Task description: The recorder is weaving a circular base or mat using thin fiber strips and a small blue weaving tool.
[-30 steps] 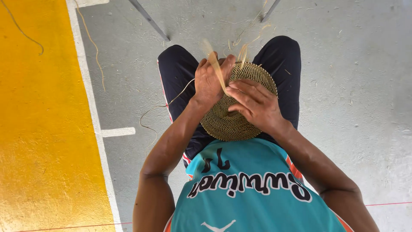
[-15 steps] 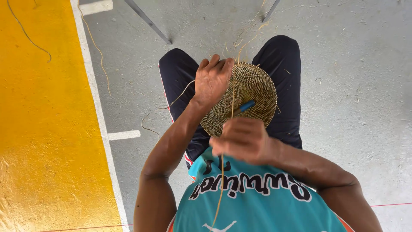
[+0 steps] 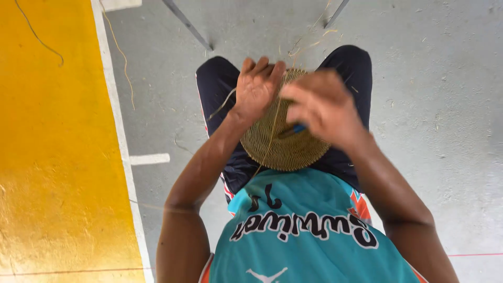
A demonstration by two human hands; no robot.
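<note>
A: Head view: what is under the hands?

B: A round woven disc of straw colour, lying on the lap on dark shorts. Below the hands is a teal shirt. Far to the left of the left hand is grey floor beside a yellow painted area.

A: And the left hand?

B: It lies on the disc's far edge, fingers bent over the rim, gripping it.

A: The right hand?

B: It is blurred, just beside the left hand, above the disc, closed on a thin blue tool. A thin straw strand runs from between the hands towards the shirt.
</note>
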